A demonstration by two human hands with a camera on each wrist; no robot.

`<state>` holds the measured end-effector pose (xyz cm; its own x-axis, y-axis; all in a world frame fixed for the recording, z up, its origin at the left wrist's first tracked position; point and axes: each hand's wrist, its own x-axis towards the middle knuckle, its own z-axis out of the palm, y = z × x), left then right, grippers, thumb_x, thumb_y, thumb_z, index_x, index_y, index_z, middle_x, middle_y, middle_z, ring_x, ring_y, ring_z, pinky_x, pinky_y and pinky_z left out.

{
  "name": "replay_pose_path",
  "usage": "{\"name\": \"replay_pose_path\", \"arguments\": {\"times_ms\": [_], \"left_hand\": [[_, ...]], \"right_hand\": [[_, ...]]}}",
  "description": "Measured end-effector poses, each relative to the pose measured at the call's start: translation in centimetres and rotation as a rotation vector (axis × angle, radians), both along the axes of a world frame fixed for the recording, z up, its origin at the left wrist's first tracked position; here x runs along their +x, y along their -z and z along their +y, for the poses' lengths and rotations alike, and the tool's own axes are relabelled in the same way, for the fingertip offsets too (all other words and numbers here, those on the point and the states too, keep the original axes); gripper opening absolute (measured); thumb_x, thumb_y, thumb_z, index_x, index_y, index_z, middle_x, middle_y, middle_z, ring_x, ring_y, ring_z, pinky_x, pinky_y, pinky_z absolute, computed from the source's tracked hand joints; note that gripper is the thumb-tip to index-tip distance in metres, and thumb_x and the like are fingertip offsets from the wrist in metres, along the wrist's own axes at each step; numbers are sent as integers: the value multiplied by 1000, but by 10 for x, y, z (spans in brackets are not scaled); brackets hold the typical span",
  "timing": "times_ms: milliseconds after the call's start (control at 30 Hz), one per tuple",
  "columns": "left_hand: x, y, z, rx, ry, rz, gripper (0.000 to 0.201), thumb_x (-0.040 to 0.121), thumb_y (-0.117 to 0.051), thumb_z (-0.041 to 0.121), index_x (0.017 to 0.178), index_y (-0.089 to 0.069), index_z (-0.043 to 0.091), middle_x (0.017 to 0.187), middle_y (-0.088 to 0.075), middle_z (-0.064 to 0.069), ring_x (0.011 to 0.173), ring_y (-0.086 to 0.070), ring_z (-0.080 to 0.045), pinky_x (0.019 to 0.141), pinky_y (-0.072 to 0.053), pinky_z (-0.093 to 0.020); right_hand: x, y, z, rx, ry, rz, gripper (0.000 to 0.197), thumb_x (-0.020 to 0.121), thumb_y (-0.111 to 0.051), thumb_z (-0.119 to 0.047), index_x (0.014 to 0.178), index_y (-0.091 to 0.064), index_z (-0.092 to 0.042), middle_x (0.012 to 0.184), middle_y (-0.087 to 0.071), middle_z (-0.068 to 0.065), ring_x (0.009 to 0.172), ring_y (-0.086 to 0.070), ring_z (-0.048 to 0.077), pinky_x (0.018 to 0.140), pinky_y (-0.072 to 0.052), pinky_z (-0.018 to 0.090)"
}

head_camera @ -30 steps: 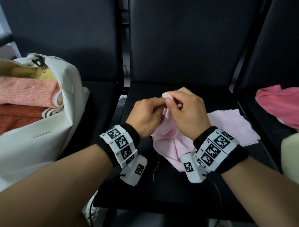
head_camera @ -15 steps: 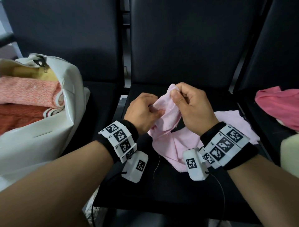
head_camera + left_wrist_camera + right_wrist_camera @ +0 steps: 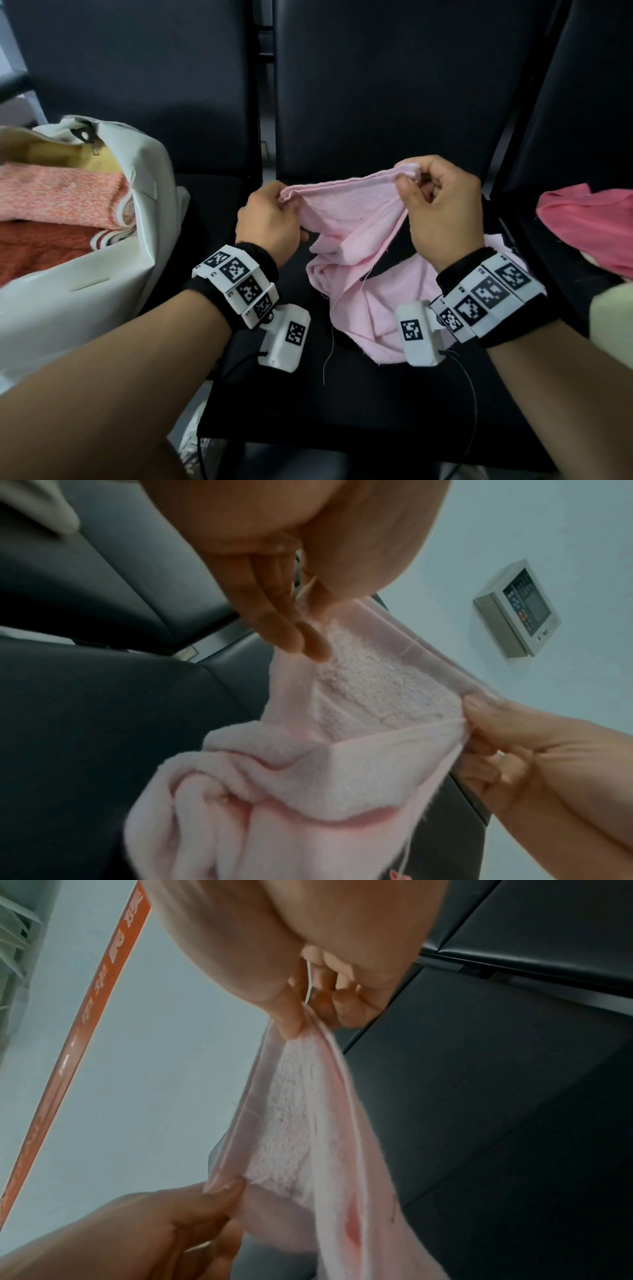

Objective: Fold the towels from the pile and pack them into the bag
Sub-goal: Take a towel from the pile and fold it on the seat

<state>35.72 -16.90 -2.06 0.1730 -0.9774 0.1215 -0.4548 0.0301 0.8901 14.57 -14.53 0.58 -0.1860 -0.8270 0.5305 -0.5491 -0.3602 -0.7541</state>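
Above the black seat (image 3: pixel 394 394), pale pink towel (image 3: pixel 346 219), its hem in left hand's (image 3: pixel 270 222) and right hand's (image 3: pixel 442 212) pinching grip.

Both forearms reach forward, bare, each with a black band and white marker blocks at the wrist. The left hand (image 3: pixel 270 219) is lower, with fingers and thumb pinched together, knuckles up. The right hand (image 3: pixel 442 212) is a little higher, thumb pressed against the curled forefinger. The hands are apart.
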Motion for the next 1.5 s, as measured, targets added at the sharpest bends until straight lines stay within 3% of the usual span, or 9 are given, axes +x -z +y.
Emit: {"name": "replay_pose_path", "arguments": {"times_ms": [100, 233, 567, 667, 867, 1000, 1233, 1367, 1500], "left_hand": [[-4, -6, 3, -59, -5, 250, 16, 105, -51, 21, 90, -58, 20, 80, -72, -5, 64, -75, -22, 65, -64, -44], [-11, -11, 6, -130, 39, 434, 19, 107, -50, 18, 90, -57, 16, 83, -67, -7, 69, -75, -26, 67, -63, -39], [-14, -32, 14, -241, 71, 477, 27, 107, -53, 24, 81, -60, 21, 70, -66, -4, 67, -74, -28, 64, -62, -37], [-18, -40, 21, -281, 78, 502, 27, 107, -53, 24, 82, -61, 21, 74, -68, -6, 69, -74, -30, 63, -62, -36], [-29, -51, 43, -339, 115, 521, 24, 106, -54, 26, 87, -65, 17, 86, -74, -13, 75, -76, -24, 68, -63, -36], [-29, -66, 59, -379, 116, 500, 23, 105, -56, 26, 86, -66, 19, 74, -68, -7, 62, -71, -21, 59, -59, -31], [-27, -103, 95, -422, 166, 490, 23, 106, -55, 27, 88, -65, 17, 78, -68, -12, 57, -70, -23, 56, -59, -34], [-27, -141, 115, -463, 178, 507, 23, 105, -55, 28, 86, -65, 20, 79, -71, -11, 61, -74, -27, 59, -61, -36], [-24, -180, 139, -527, 198, 515, 22, 105, -56, 29, 91, -67, 15, 81, -74, -13, 65, -75, -29, 61, -60, -35]], "right_hand": [[-2, 0, -1, 11, 40, -25, 12, 97, -63, -14, 104, -72, -19, 84, -68, -12, 68, -59, -1, 67, -48, 16], [-5, 0, -3, 3, 93, -75, 10, 96, -66, -20, 95, -73, -13, 84, -72, 0, 79, -69, 19, 77, -59, 37], [-6, -12, 3, 29, 129, -128, 25, 102, -56, -27, 86, -61, -9, 56, -62, -1, 49, -65, 14, 57, -53, 35], [-3, -21, 15, 48, 96, -207, 26, 106, -49, -26, 91, -54, -6, 66, -63, 4, 57, -72, 16, 50, -51, 32], [-9, -38, 37, -2, 65, -275, 20, 105, -53, -21, 93, -58, -6, 77, -71, 6, 71, -75, 15, 61, -60, 30], [-17, -46, 52, -69, 97, -229, 22, 102, -57, -22, 90, -62, -5, 69, -69, -3, 67, -73, 15, 58, -55, 29], [-21, -81, 81, -192, 155, -186, 22, 98, -57, -26, 90, -64, -7, 63, -67, -5, 61, -68, 14, 70, -59, 43], [-19, -116, 106, -257, 201, -116, 24, 98, -58, -31, 88, -63, -9, 71, -65, 15, 59, -59, 25, 61, -55, 46], [-19, -160, 131, -285, 221, -104, 25, 98, -58, -31, 79, -59, -16, 65, -59, 0, 55, -52, 17, 57, -53, 40]]}}
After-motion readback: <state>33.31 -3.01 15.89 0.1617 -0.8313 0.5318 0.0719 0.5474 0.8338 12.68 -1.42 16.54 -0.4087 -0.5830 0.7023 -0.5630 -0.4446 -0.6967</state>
